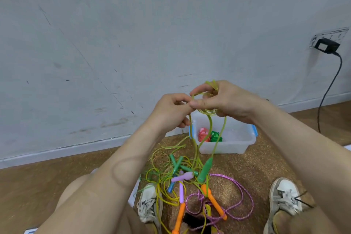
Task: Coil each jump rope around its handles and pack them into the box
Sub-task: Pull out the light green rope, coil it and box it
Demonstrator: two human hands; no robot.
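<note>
My right hand (226, 99) grips a small coil of yellow-green jump rope (208, 110) held up above the clear plastic box (233, 144). My left hand (171, 110) pinches the same rope beside it. Two strands hang down from the coil; one ends in a green handle (205, 169) dangling just over the floor pile. Inside the box lie a red coiled rope (204, 135) and a green one (215, 136). On the floor lies a tangle of ropes with green handles (176, 163), a lilac handle (182, 176), orange handles (214, 203) and a pink braided rope (245, 195).
The box stands against a grey wall with a white skirting board (76, 148). My shoes (286, 197) flank the rope pile on the cork floor. A black plug and cable (326, 45) hang at the wall socket on the right.
</note>
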